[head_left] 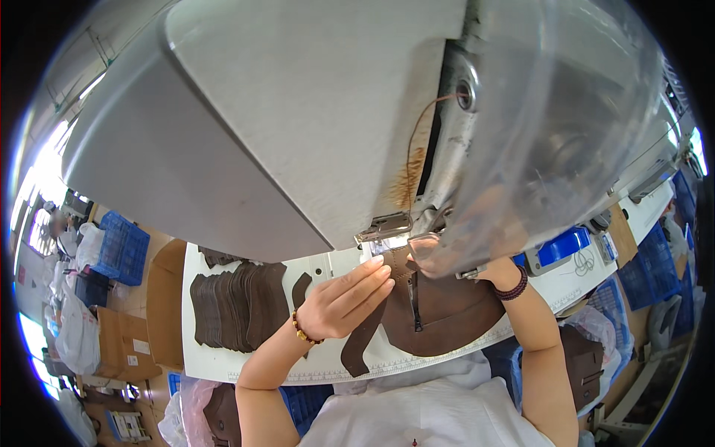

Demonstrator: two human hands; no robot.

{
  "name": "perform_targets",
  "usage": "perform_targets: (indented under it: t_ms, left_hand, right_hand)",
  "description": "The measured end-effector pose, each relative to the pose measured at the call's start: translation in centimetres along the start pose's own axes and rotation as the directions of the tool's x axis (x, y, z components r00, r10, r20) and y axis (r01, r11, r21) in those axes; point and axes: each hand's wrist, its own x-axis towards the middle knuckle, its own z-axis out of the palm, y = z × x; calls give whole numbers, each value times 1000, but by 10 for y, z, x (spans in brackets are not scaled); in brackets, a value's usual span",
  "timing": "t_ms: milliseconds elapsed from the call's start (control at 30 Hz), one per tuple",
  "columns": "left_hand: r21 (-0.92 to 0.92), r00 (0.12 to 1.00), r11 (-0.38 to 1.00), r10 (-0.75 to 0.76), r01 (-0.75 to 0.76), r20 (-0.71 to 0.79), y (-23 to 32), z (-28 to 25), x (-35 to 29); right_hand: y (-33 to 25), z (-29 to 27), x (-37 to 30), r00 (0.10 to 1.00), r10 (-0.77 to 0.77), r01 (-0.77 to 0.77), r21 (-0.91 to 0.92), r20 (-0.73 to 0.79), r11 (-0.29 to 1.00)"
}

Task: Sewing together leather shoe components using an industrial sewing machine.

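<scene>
A brown leather panel [447,313] with a short dark zipper [415,307] lies on the white table under the sewing machine head [246,112]. A curved brown leather strip [361,346] meets the panel's left side near the presser foot, where a stitched line shows. My left hand [346,298] rests over the strip, its fingers stretched out side by side with their tips close to the presser foot. My right hand [488,272] is at the panel's upper right, partly behind the clear plastic guard [551,149], so its fingers are blurred. Brown thread [411,141] runs down the machine.
Stacked brown leather pieces [238,309] stand on the table at the left, a loose strip [299,294] beside them. A blue tray [564,246] sits at the right. Cardboard boxes [123,343] and blue crates [123,247] stand on the floor. Bags with brown pieces flank me.
</scene>
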Motion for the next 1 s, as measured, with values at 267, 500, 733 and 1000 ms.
perform_targets:
  t_ms: [267,500,733,1000]
  left_hand:
    - [6,999,1000,11,-11,46,-3,-1,4]
    - [42,996,999,26,-29,83,-5,-3,6]
    - [56,997,997,52,-56,57,-7,-2,5]
    - [36,1000,999,29,-29,13,-7,-2,9]
  right_hand:
    - [15,0,-3,969,-244,248,-193,44,949]
    - [39,8,-17,1000,-18,18,690,-7,723]
    - [44,8,-22,998,47,-60,783,39,619]
    - [30,-5,-12,996,71,-93,676,60,731]
